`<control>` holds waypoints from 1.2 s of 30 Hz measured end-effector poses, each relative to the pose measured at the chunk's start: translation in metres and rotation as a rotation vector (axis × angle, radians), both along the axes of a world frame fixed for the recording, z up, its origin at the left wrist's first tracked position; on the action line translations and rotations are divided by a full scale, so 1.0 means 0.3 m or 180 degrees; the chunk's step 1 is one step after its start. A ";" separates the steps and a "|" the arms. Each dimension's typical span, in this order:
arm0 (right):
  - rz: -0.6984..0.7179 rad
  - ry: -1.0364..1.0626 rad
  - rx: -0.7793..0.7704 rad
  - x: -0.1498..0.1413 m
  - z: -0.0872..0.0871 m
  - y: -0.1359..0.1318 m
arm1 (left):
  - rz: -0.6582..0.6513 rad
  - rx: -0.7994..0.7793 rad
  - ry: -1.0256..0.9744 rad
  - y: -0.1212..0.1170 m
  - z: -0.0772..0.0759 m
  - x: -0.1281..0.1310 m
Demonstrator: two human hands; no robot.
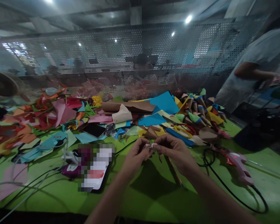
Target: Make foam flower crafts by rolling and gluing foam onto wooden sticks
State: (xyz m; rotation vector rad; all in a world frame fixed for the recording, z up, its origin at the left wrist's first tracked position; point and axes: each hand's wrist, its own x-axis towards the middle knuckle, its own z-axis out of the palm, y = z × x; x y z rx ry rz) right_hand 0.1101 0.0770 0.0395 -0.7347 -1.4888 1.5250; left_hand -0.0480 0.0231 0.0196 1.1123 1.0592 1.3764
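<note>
My left hand (pixel 135 154) and my right hand (pixel 175 150) meet over the green table (pixel 154 199), fingertips pinched together on a small pale piece of paper (pixel 152 145). Both hands are closed around it. Just beyond them lies a heap of coloured paper scraps (pixel 121 116) and a cluster of small brown paper cones (pixel 198 112). A thin brown stick (pixel 175 174) lies on the table under my right hand.
A pink glue gun (pixel 238 163) with a black cord (pixel 233 196) rests at the right. A dark phone (pixel 94 130) lies among the scraps, and red-handled scissors (pixel 185 128) near the cones. Cables trail at the left. Another person (pixel 259 68) stands at the far right, behind a perforated screen (pixel 130 56).
</note>
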 end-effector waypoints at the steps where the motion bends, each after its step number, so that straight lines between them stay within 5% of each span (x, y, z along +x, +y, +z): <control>1: 0.0001 0.0023 -0.0021 0.000 0.001 -0.001 | -0.0008 0.0028 0.0013 0.000 -0.002 0.000; 16: -0.0008 -0.0395 0.0500 0.004 -0.003 0.000 | 0.0673 0.0524 0.1282 0.011 -0.008 0.007; 25: -0.0383 -0.0616 0.0711 -0.018 0.003 -0.021 | 0.0915 0.0900 0.2476 -0.005 -0.025 0.003; 36: -0.0132 0.0319 -0.0643 -0.010 -0.012 0.004 | 0.0727 0.0611 0.1454 0.003 -0.038 0.000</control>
